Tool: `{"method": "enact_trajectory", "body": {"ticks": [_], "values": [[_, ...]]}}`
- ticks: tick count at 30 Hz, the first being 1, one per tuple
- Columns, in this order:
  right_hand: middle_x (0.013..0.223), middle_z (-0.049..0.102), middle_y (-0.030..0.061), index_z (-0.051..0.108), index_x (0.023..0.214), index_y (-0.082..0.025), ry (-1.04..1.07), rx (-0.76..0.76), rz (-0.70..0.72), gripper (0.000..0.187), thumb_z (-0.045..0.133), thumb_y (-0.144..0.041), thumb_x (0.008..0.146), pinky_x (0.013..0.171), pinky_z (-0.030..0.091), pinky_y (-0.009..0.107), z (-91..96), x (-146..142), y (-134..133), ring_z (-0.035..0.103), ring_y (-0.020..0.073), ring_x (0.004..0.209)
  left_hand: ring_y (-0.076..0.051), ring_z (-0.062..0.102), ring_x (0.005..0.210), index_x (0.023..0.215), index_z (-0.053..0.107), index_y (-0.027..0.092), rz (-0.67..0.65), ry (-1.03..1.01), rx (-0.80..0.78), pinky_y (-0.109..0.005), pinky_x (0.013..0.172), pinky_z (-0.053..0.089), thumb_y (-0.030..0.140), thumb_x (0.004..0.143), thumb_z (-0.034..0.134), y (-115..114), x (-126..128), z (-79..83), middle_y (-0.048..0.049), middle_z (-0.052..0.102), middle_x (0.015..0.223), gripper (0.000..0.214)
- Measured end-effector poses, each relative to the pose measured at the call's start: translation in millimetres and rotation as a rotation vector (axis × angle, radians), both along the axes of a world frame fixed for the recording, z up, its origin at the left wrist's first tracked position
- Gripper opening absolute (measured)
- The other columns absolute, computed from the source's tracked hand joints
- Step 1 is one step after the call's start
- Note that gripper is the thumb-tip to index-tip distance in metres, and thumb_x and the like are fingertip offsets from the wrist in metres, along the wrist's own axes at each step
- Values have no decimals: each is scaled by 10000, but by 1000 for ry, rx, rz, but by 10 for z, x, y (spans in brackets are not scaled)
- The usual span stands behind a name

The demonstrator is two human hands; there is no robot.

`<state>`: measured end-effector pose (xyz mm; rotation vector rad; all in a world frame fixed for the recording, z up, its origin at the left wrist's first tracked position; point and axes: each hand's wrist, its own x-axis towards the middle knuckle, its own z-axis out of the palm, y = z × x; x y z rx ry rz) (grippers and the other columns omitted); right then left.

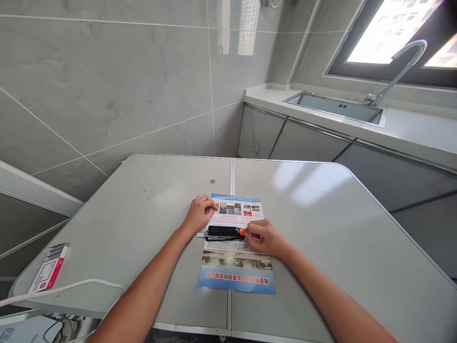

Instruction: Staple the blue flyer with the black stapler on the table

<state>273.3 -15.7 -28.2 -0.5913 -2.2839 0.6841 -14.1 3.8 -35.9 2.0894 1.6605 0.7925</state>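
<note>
Forearms come in from the near edge, angling toward the stapler between them. It lies on the leaflet, long axis running left to right, its metal end jutting past the paper's left edge. The right hand is nearer, fingers closed on the orange end, so the body extends leftward from it. The left hand rests at the leaflet's left edge, just beyond the metal end; whether it pinches the paper, I cannot tell. Farther out on the worktop, a box sits far left.
</note>
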Motion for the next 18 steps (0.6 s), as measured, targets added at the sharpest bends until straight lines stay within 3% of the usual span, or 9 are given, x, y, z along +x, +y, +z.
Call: {"method": "enact_trajectory", "body": {"ticks": [2, 5, 8, 10, 12, 14, 18], "values": [[645, 500, -29, 556, 760, -208, 25, -13, -34, 198, 565, -177, 956, 598, 332, 261, 69, 3, 2, 429, 123, 604, -228, 587, 985, 838, 749, 228, 7, -12, 2, -395, 923, 414, 87, 855, 572, -11, 5, 6, -36, 683, 954, 228], [899, 653, 56, 657, 1003, -220, 5, -80, -90, 131, 597, -337, 1000, 811, 457, 329, 239, -68, 19, 582, 200, 866, -232, 587, 977, 847, 755, 229, -5, -24, 13, -396, 911, 421, 92, 862, 571, -23, 6, 19, -39, 688, 952, 230], [1134, 650, 95, 637, 1188, -242, -99, -156, -64, 384, 703, -514, 926, 932, 482, 385, 373, -218, 18, 588, 256, 1060, -234, 584, 967, 851, 757, 231, -15, -23, 29, -394, 902, 427, 93, 869, 567, -28, 2, 27, -44, 691, 951, 235], [1150, 648, 89, 631, 1212, -248, -192, -164, 1, 518, 790, -564, 833, 916, 498, 383, 386, -316, -2, 589, 266, 1061, -234, 585, 971, 853, 758, 232, -7, -17, 33, -395, 910, 427, 89, 865, 569, -32, 1, 30, -45, 689, 954, 238], [1119, 658, 84, 635, 1200, -241, -260, -159, 39, 510, 827, -510, 811, 882, 504, 379, 343, -380, -34, 592, 265, 1029, -232, 588, 969, 854, 758, 234, -2, -15, 32, -393, 916, 427, 85, 862, 572, -37, 4, 32, -42, 688, 955, 239], [1085, 668, 85, 633, 1187, -230, -276, -158, 26, 380, 777, -393, 875, 851, 500, 376, 279, -404, -70, 592, 257, 997, -231, 590, 966, 852, 758, 236, -4, -17, 29, -392, 919, 426, 80, 861, 574, -41, 11, 33, -40, 691, 955, 241], [1020, 682, 77, 643, 1140, -232, -177, -145, 12, 185, 660, -277, 961, 847, 493, 397, 228, -372, -121, 583, 241, 938, -232, 588, 962, 841, 759, 239, 0, -26, 12, -395, 927, 424, 78, 863, 578, -31, 14, 26, -38, 692, 945, 243]]}}
